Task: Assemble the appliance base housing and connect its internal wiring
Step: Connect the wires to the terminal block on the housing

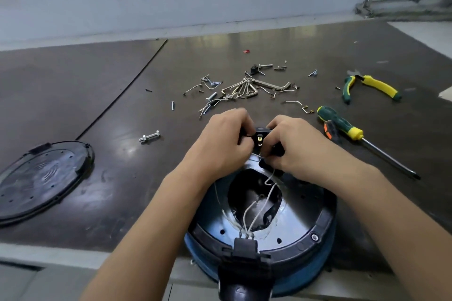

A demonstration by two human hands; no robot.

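Scene: A person works both hands at the 12 o'clock rim of an upturned base housing (pixel 322 222), its blue body overhanging the near table (pixel 97 80) edge.
Left hand (pixel 225 139): fingers curled, pinching the left end of a small black connector block (pixel 259 139).
Right hand (pixel 293 144): fingers curled round the block's right end.
Wiring: thin white wires (pixel 249 212) trail from the block across the open cavity to the 6 o'clock rim.
Handling: the block looks light and rigid, best gripped by its plastic sides, clear of the brass terminal; the wires look limp and easily tugged loose; the housing seems stiff and steady.
Nearby: cover plate (pixel 41 178) at 9 o'clock; screwdriver (pixel 342 124) at 2 o'clock, pliers (pixel 371 87) beyond; hex keys (pixel 247 89) among screws at 12.
Writing: none legible.
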